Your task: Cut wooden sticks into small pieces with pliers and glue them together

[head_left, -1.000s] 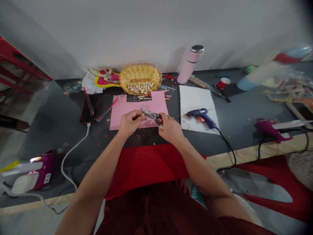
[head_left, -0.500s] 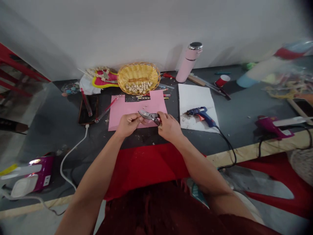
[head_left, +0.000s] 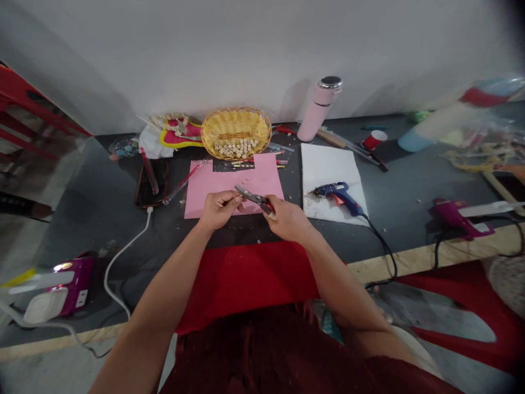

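Pliers with red handles sit in the right hand, whose fingers are closed around the handles; the metal tip points left and slightly away from the person. The left hand pinches a thin stick at that tip, fingers curled shut on it, though the stick itself is too small to make out clearly. Both hands hover just above one pink sheet of paper on a dark table. A few small cut bits lie on the pink sheet, and many more of the same pale pieces fill the bottom of one yellow woven basket just behind it, too many to count. Judging from that pile, a good deal of snipping looks done, with more stick left to cut. To the right, one blue glue gun rests on one white sheet. A second, purple glue gun lies farther right. One pink bottle and one red cup stand near the wall.
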Available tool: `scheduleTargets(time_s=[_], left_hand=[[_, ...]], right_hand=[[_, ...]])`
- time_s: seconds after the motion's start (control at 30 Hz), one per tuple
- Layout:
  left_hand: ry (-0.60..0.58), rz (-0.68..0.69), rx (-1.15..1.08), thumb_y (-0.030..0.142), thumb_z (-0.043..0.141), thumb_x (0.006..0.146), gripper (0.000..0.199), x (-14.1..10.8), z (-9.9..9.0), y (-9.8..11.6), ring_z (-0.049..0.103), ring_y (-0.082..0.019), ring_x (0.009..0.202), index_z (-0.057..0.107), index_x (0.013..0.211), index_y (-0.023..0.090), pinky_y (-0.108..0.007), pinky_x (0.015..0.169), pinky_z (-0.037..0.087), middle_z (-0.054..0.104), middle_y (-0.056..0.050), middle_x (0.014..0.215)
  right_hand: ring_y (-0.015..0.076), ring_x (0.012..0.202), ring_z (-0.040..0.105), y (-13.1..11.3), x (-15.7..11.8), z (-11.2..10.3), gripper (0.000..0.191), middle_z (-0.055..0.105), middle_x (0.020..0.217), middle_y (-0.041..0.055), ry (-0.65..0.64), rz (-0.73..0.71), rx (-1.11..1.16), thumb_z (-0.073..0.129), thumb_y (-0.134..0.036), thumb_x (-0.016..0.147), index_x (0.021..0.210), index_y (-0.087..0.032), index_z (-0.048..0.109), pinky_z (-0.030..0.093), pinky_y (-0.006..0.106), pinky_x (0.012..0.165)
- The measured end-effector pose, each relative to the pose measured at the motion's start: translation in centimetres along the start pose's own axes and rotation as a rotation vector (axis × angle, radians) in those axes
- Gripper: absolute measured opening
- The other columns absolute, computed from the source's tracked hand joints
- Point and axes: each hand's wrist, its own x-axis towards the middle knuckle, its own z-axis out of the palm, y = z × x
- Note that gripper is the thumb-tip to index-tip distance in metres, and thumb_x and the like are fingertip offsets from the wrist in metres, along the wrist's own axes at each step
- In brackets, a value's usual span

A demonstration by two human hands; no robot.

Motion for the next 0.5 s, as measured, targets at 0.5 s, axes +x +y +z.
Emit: scheduleTargets(time_s=[0.5], left_hand=[[0.025, -0.037, -0.051, 0.047, 0.059, 0.083, 0.037, 0.2, 0.2, 0.3, 0.055, -0.011, 0.053, 0.07, 0.071, 0.013, -0.021, 0.049, 0.039, 0.069, -0.007, 0.067]], right_hand=[[0.0244, 0.091, 0.062, -0.1, 0.0, 0.0, 0.038, 0.066, 0.106, 0.0117, -0.021, -0.014, 0.142, 0.049, -0.03, 0.086, 0.122, -0.017, 0.046, 0.043, 0.031, 0.073]])
